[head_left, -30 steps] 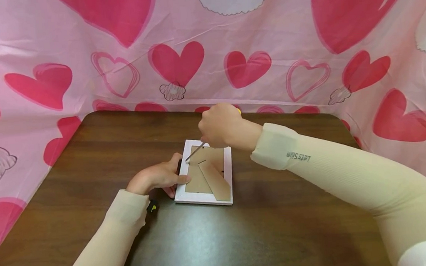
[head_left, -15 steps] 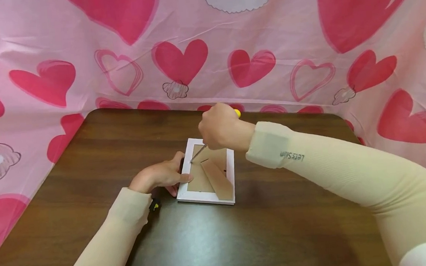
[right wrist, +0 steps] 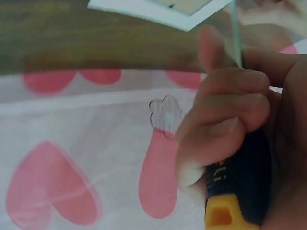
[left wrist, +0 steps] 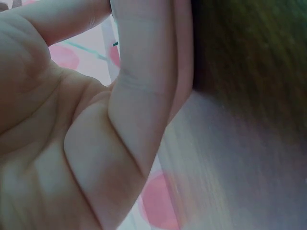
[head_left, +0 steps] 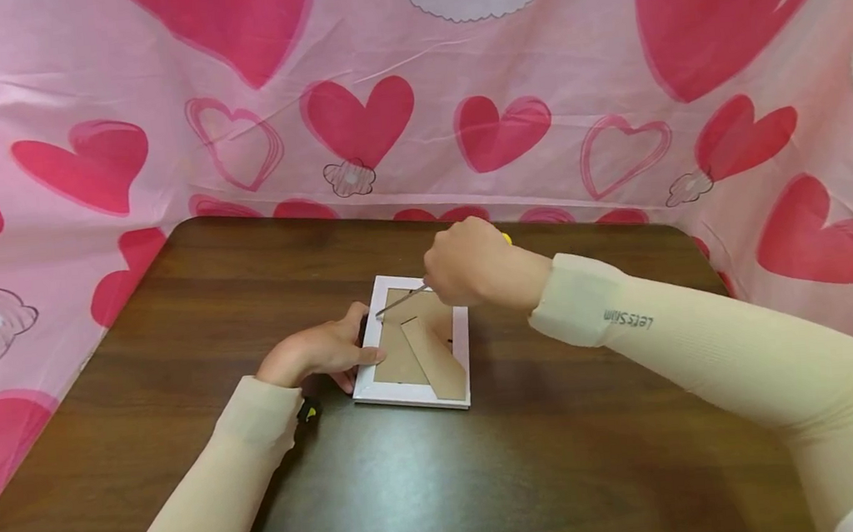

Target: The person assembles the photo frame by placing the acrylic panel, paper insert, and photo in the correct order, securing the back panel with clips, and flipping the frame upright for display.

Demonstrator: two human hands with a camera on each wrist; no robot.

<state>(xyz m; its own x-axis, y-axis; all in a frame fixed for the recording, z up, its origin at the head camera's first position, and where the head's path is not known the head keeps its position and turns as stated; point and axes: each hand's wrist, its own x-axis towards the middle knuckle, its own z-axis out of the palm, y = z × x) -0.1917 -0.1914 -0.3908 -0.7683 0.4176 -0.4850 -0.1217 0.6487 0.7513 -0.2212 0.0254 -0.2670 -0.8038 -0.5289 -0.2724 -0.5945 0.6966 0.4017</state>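
A white picture frame (head_left: 415, 396) with a brown backing board (head_left: 396, 356) lies back side up on the table, its easel stand (head_left: 437, 361) slanting across the board. At the frame's left side my left hand (head_left: 320, 347) grips it, thumb on top, the other fingers partly hidden at the edge. My right hand (head_left: 475, 262) is wrapped round the black and yellow handle of a screwdriver (right wrist: 240, 177). Its thin shaft slants down to the left, the tip at the inner left edge of the frame. In the left wrist view, bent fingers (left wrist: 139, 91) hide most of the frame.
The dark wooden table (head_left: 562, 456) carries the frame near its middle. A pink cloth (head_left: 416, 41) with hearts hangs behind and along both sides. A small black object with a yellow mark (head_left: 307, 411) sits by the left wrist.
My right hand has shifted to the right and slightly nearer, so the screwdriver's shaft lies flatter. Its tip has moved a little up along the frame's left side. The left hand keeps its grip.
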